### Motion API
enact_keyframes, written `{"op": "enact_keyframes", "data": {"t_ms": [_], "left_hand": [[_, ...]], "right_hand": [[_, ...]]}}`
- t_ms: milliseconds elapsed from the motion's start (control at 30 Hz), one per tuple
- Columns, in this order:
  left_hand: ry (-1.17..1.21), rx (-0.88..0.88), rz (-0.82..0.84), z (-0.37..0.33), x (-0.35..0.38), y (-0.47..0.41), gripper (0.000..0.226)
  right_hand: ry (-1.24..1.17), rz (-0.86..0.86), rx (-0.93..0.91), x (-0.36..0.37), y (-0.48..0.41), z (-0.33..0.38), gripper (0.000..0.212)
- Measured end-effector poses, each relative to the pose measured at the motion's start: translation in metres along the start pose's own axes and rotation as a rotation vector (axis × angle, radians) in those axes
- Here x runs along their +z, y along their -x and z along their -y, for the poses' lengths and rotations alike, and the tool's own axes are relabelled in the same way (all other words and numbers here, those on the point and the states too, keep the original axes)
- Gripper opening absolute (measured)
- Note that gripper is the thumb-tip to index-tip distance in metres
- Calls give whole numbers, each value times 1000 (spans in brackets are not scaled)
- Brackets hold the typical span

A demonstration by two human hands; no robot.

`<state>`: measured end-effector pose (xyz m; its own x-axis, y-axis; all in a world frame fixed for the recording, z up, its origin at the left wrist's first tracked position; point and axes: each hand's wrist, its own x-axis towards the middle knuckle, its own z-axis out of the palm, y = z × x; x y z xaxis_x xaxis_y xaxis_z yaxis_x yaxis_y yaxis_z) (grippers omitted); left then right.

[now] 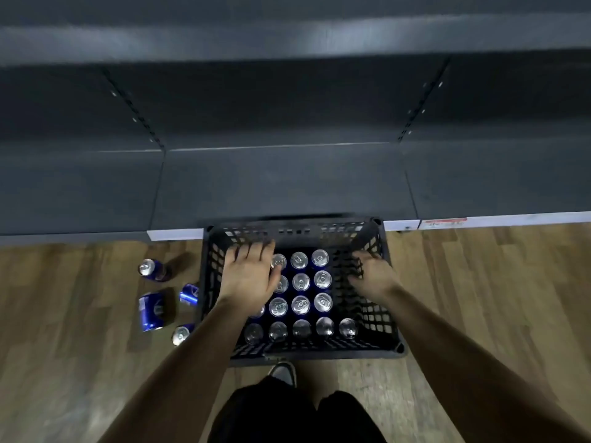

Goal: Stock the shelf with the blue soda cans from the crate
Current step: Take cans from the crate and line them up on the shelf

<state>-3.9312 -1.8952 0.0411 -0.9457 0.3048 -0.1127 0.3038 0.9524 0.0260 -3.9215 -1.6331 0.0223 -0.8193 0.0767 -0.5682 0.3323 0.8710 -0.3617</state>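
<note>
On the wooden floor just left of the black plastic lattice crate lay four loose blue aluminium soda cans, some upright and some tipped over. Inside the crate, over its left columns, the left hand reached down palm-first with its fingers spread apart and straight, touching or just above the tops beneath it; they were not clamped on anything that could be seen. At the crate's middle stood the packed blue soda cans with silver lids, all upright in rows, their long axes vertical and their pull-tabs facing up. Toward the crate's right wall the right hand hung over a gap where the upper rows held no cans, its fingers loosely curled with no can between them, though blur hid the detail. The nearest cans lay directly below the left hand and off to the left of the right hand, so the left looked better placed for a straight downward grasp. The dark grey metal shelf ran along the crate's far side, a short lift forward.
</note>
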Motion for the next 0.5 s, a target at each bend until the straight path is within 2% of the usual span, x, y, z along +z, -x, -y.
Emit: {"op": "enact_keyframes", "data": {"t_ms": [100,267,500], "left_hand": [[15,-8,-2,-3,75,-3,55],[2,-12,35,-4,152,-3,55],[28,-4,35,-8,209,2,57]], "right_hand": [[-9,96,32,55,-33,-40,67],[16,221,87,113,-66,-84,71],[79,282,100,159,-82,-110,60]]}}
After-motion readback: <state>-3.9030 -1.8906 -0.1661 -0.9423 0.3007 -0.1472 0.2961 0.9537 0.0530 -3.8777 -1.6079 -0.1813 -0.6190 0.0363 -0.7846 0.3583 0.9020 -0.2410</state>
